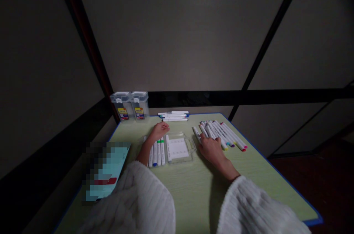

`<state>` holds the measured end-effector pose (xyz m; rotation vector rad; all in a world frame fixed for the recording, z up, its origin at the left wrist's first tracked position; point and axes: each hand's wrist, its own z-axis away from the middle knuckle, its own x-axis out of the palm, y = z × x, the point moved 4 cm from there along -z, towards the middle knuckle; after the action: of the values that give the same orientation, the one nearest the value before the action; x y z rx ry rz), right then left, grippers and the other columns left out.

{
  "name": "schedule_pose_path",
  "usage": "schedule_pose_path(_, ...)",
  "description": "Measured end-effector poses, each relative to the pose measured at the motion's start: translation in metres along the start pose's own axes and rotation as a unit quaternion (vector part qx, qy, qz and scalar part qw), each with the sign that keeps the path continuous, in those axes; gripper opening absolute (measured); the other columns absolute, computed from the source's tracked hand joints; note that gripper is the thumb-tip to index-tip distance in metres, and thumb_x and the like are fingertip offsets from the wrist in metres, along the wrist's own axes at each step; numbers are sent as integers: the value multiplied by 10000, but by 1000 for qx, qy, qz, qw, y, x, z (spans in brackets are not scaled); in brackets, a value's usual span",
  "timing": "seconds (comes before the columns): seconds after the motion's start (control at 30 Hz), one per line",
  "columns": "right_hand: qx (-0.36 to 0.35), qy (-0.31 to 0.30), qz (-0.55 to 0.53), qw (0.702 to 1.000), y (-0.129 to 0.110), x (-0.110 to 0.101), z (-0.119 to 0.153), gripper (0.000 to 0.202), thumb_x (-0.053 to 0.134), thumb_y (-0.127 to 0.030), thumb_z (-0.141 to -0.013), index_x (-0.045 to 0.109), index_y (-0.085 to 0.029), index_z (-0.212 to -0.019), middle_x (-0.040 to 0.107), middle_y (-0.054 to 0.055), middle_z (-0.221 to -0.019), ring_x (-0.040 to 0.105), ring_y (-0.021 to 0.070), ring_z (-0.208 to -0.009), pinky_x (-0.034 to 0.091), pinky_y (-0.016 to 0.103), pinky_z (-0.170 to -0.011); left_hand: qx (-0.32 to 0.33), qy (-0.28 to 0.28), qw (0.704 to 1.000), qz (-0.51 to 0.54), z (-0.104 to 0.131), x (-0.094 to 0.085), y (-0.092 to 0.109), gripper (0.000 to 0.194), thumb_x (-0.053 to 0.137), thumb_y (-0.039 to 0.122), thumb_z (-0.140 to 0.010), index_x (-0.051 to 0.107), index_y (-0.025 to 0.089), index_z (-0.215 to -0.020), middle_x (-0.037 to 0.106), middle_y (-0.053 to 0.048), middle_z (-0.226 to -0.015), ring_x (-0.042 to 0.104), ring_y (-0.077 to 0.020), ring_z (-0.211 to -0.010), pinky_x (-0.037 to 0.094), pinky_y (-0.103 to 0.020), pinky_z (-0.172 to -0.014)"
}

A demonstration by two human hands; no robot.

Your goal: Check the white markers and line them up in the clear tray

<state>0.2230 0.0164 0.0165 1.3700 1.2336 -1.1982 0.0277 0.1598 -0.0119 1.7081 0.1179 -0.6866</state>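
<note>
My left hand [159, 131] hovers above a clear plastic marker case [190, 158], its fingers loosely curled, with nothing visible in them. Several white markers [158, 154] lie side by side in the case's left half, two with green bands. One more marker [168, 149] lies along the left side of the right half, beside a white printed card [178, 148]. Over at the right, my right hand [212, 150] reaches into a loose pile of white markers [228, 134] with coloured ends. Its fingers are spread, touching or just above the near markers, beside a single marker [196, 133].
Two clear lidded boxes [139, 103] with labels stand at the back left of the pale green table [190, 197]. A small stack of markers [175, 116] lies at the back edge. A pixelated light-blue item [112, 169] is at the left. Behind the table rises a panelled wall [179, 42].
</note>
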Motion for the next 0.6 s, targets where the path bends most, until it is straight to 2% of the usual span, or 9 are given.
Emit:
schedule_pose_path(0.2, 5, -9, 0, 1000, 1, 1, -1, 271, 362, -143, -801, 471, -106, -1047, 663, 155, -801, 628, 284, -763, 288, 408, -744, 13, 24, 1000, -15, -2, 5, -2, 315, 488, 304, -825, 498, 147, -1098, 538, -77, -1091, 552, -180, -920, 477, -386, -770)
schedule_pose_path(0.37, 21, -9, -5, 1000, 2, 2, -1, 252, 348, -154, -813, 475, -108, -1025, 662, 158, -817, 618, 274, -752, 294, 407, -737, 29, 63, 995, -71, 2, 4, 1, 307, 490, 303, -824, 503, 143, -1086, 542, -75, -1081, 552, -179, -916, 474, -388, -771)
schedule_pose_path(0.5, 11, 16, -9, 1000, 2, -2, 0, 256, 372, -174, -806, 475, -117, -1034, 643, 154, -881, 582, 280, -839, 293, 396, -733, 51, 103, 983, -140, 9, 1, 8, 140, 528, 150, -762, 581, 155, -892, 560, -56, -962, 527, -181, -942, 416, -369, -867)
schedule_pose_path(0.6, -17, 37, -13, 999, -2, -6, 1, 243, 387, -195, -817, 486, -135, -1031, 614, 142, -937, 542, 269, -897, 282, 374, -737, 62, 119, 972, -190, 15, 1, 11, 189, 525, 91, -710, 586, 177, -867, 543, -63, -976, 487, -202, -1011, 359, -360, -933)
